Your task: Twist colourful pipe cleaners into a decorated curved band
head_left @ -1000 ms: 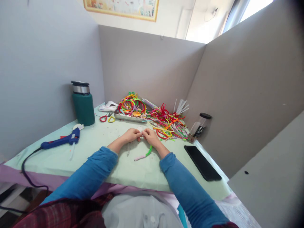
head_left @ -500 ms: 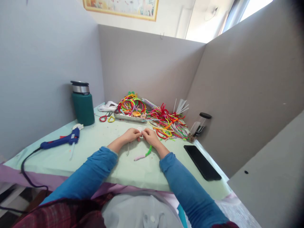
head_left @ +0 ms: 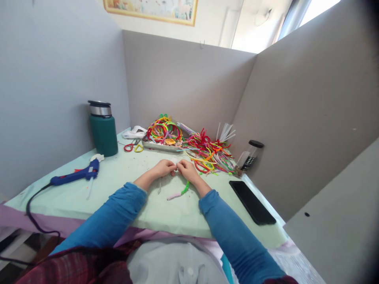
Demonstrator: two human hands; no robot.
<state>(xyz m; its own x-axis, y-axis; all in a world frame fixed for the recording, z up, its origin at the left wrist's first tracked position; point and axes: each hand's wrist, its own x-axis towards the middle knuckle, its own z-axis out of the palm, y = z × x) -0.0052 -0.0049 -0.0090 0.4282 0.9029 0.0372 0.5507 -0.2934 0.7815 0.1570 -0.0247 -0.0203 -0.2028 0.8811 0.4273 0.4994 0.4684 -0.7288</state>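
Observation:
My left hand (head_left: 164, 168) and my right hand (head_left: 187, 169) meet at the middle of the table, fingertips pinched together around a small whitish piece (head_left: 175, 161), mostly hidden by the fingers. Below my right hand a green and pink fuzzy strip (head_left: 185, 190) curves down onto the pale green tabletop. A thin looped wire or string (head_left: 160, 186) lies just below my left hand.
A tray (head_left: 162, 147) of colourful pipe cleaners stands behind my hands, with a loose pile (head_left: 207, 148) beside it. Scissors (head_left: 133, 147), a green bottle (head_left: 103, 132) and a blue glue gun (head_left: 78, 174) are left; a black phone (head_left: 251, 202) and a clear jar (head_left: 251, 156) right.

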